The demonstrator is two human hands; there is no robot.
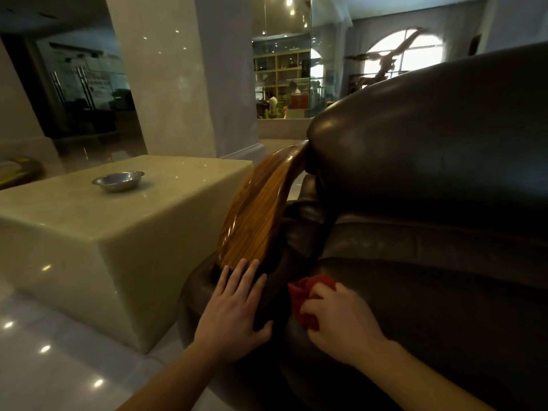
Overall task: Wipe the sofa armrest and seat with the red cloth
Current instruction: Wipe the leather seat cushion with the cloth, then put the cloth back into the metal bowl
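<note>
A dark brown leather sofa [430, 161] fills the right half of the view. Its armrest carries a glossy striped wooden top [261, 215] over a leather front [204, 289]. My left hand [234, 315] lies flat on the front of the armrest, fingers spread, just below the wood. My right hand [338, 318] grips a bunched red cloth [305, 301] and presses it on the seat cushion [430, 307], right beside the armrest's inner side. Most of the cloth is hidden under my fingers.
A cream stone block table [89, 232] stands left of the armrest with a steel bowl [118, 180] on top. Glossy white floor [44, 351] lies around it. A marble pillar [178, 75] rises behind, with glass doors and shelving further back.
</note>
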